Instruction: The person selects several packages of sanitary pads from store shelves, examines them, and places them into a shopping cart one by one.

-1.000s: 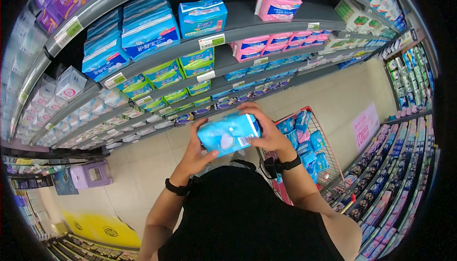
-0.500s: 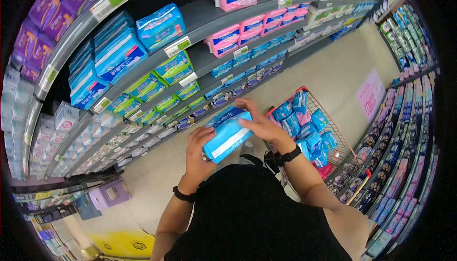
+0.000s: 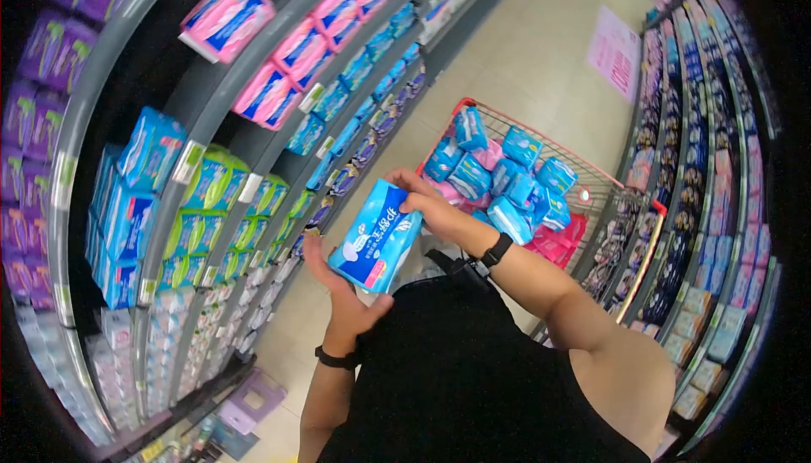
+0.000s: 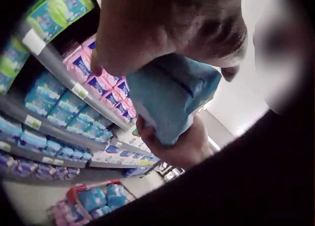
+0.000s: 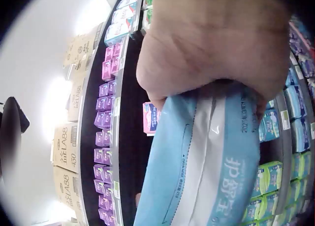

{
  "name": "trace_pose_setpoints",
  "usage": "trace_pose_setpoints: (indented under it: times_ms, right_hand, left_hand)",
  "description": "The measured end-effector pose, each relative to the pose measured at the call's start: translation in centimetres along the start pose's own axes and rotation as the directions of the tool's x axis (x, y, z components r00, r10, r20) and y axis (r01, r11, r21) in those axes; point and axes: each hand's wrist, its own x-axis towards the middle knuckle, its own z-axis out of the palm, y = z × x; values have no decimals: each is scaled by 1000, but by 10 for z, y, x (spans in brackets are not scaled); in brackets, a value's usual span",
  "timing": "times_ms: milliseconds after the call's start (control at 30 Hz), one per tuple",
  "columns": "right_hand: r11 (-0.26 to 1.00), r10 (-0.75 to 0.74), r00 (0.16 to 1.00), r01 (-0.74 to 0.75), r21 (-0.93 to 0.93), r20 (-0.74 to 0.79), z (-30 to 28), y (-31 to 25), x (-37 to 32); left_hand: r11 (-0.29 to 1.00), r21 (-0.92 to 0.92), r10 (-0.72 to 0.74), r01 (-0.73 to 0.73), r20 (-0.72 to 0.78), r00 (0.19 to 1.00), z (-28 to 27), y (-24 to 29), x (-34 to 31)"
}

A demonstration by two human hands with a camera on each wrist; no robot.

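A blue package (image 3: 376, 236) with white lettering is held in front of the chest, its printed face tilted up. My right hand (image 3: 431, 209) grips its upper right side, thumb over the face. At its lower left, my left hand (image 3: 345, 298) holds the package between thumb and fingers; those fingers look fairly straight. In the left wrist view, the left hand (image 4: 172, 31) spans the package (image 4: 170, 98), and the right hand (image 4: 184, 145) is at the far end. The right wrist view shows the right hand (image 5: 214, 44) over the package's seamed side (image 5: 202, 157).
A red-rimmed cart (image 3: 659, 208) holding several blue and pink packages (image 3: 467, 177) stands to the right. Stocked shelves (image 3: 220, 95) curve along the left, with a lone pink package (image 3: 228, 15) on one. More shelves (image 3: 718, 167) line the right. A purple stool (image 3: 253, 400) is at lower left.
The package has been turned over so its printed face shows, both hands still on it. The head view has swung rightward, with the shelves shifting left and the cart nearer the middle.
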Motion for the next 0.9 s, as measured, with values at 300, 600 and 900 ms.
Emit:
trace_pose_setpoints:
  times_ms: [300,600,900]
  right_hand:
    - [971,-179,978,157,-181,-111,-65,-7,-30]
    - [938,-21,992,-23,-346,-124,-128,-23,-99]
    - [975,-44,809,-94,-202,-586,-168,-13,-185]
  left_hand:
    - [502,-597,-544,626,345,765,63,-10,41]
    - [920,-141,-257,366,489,834,121,5,82]
    - [774,-250,-240,582,735,634,204,-3,97]
